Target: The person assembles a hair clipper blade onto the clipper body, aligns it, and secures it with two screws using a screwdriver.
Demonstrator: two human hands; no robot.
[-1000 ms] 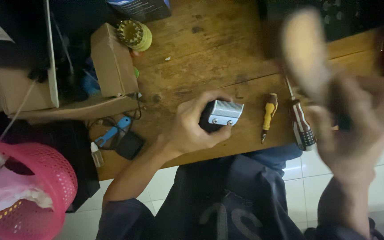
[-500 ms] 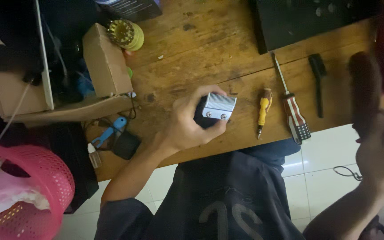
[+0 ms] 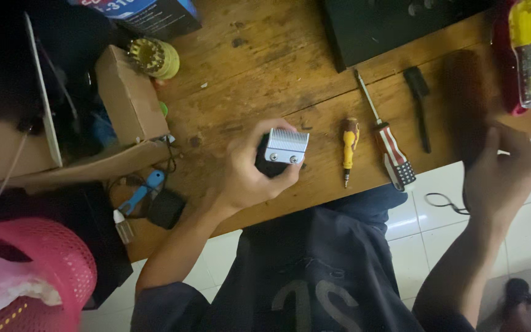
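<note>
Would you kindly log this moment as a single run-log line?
left hand: grips hair clipper on wooden table | right hand: holds brown brush | between them: yellow screwdriver, striped screwdriver

On the wooden table (image 3: 247, 67), the left hand (image 3: 250, 175) wraps around a hair clipper (image 3: 283, 150) near the front edge. Right of it lie a small screwdriver (image 3: 350, 141), then a larger screwdriver (image 3: 385, 138), then a small brush (image 3: 419, 101). Farther right, the right hand (image 3: 502, 178) holds a large brush (image 3: 465, 104). A cardboard box (image 3: 127, 95) sits left of the clipper, with a basket (image 3: 26, 276) below the table's left end.
</note>
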